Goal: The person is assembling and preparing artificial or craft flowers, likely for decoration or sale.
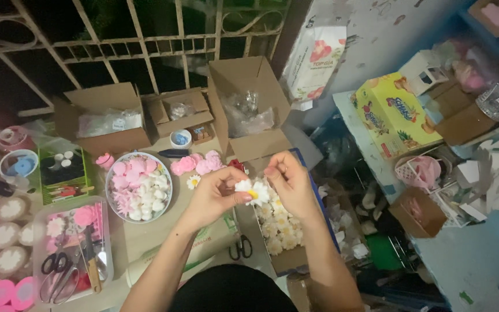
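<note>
A white daisy [253, 191] with a yellow centre sat between 2 hands, above an open box [295, 261] of more daisies. The left hand [215, 193] pinched its petals with closed fingers; the right hand [287, 179] curled just beside it, fingertips bunched. Scissors [240, 247] lay near.
</note>
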